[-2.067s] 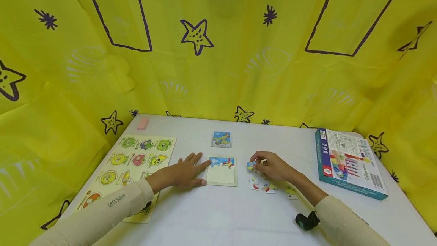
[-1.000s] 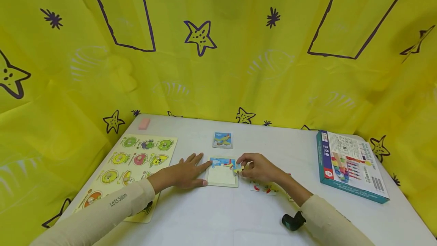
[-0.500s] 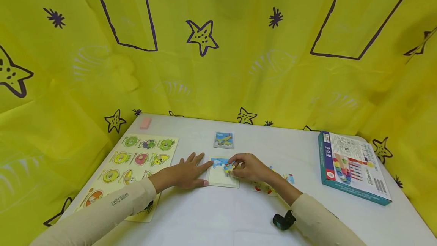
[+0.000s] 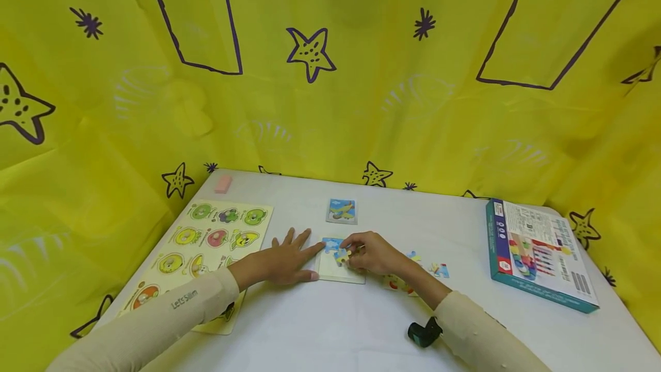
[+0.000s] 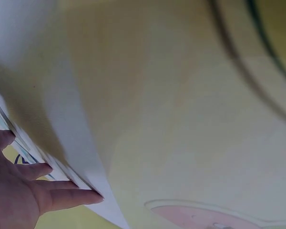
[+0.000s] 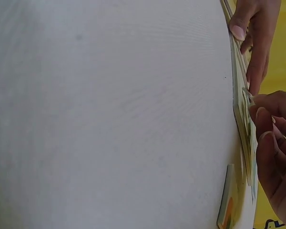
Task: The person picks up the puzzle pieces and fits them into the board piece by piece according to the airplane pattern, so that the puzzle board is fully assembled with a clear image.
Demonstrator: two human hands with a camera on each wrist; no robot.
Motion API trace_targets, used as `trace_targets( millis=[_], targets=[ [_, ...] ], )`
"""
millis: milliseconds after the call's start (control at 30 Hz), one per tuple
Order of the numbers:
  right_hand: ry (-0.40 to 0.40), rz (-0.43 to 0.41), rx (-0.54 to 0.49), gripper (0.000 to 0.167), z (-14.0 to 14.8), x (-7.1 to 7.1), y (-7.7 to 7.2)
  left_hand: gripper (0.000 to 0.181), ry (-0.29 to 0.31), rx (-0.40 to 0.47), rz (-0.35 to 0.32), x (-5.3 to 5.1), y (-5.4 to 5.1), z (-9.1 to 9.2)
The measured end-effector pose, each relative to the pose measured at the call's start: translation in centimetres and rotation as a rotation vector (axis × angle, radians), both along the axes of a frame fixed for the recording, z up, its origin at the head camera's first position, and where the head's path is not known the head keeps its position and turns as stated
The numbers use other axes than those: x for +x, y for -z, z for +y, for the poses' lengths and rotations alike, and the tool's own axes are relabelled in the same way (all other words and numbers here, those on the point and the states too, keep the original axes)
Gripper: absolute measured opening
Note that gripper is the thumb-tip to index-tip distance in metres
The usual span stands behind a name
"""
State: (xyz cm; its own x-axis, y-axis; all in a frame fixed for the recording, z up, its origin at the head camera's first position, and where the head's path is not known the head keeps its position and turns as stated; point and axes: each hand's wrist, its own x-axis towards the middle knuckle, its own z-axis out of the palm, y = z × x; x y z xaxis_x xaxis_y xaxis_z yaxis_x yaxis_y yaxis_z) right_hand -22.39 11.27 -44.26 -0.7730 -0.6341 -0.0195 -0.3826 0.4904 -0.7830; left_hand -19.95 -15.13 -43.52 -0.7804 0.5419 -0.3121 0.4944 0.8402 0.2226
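Observation:
A small puzzle tray (image 4: 341, 276) with a pale rim lies mid-table, blue sky pieces along its top row. My right hand (image 4: 374, 253) pinches a blue and yellow jigsaw piece (image 4: 341, 256) over the tray's middle; in the right wrist view, fingertips (image 6: 261, 101) hold it by its edge. My left hand (image 4: 289, 258) lies with fingers spread at the tray's left side, index fingertip and thumb touching its rim. Loose jigsaw pieces (image 4: 440, 270) lie right of the tray, some partly hidden under my right forearm. The left wrist view shows my left hand (image 5: 19, 186) with straight fingers.
Beyond the tray sits a small airplane picture puzzle (image 4: 342, 211). A fruit board (image 4: 258, 234) lies at left, near a pink block (image 4: 223, 184). A boxed set (image 4: 542, 254) stands at right. A black device (image 4: 424, 333) is by my right sleeve. A yellow curtain (image 4: 330, 102) hangs behind.
My right hand has carried the jigsaw piece leftward from beside the tray to over its middle, uncovering loose pieces at right. My left hand has stayed at the tray's edge.

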Motion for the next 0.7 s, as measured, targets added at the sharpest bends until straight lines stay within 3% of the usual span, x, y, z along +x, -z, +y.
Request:
trace_targets(
  millis=[200,400,700],
  targets=[
    [-0.003,0.058,0.057,0.025,0.0,0.0,0.0,0.075,-0.008,-0.003,0.001,0.0,-0.1,0.1],
    [-0.027,0.094,0.04,0.025,-0.2,0.0,0.2,0.075,-0.01,-0.002,0.001,-0.1,-0.1,0.1],
    [0.038,0.112,0.057,0.026,-1.9,0.1,0.2,0.075,-0.012,0.003,0.004,0.0,-0.3,0.1]
  ],
)
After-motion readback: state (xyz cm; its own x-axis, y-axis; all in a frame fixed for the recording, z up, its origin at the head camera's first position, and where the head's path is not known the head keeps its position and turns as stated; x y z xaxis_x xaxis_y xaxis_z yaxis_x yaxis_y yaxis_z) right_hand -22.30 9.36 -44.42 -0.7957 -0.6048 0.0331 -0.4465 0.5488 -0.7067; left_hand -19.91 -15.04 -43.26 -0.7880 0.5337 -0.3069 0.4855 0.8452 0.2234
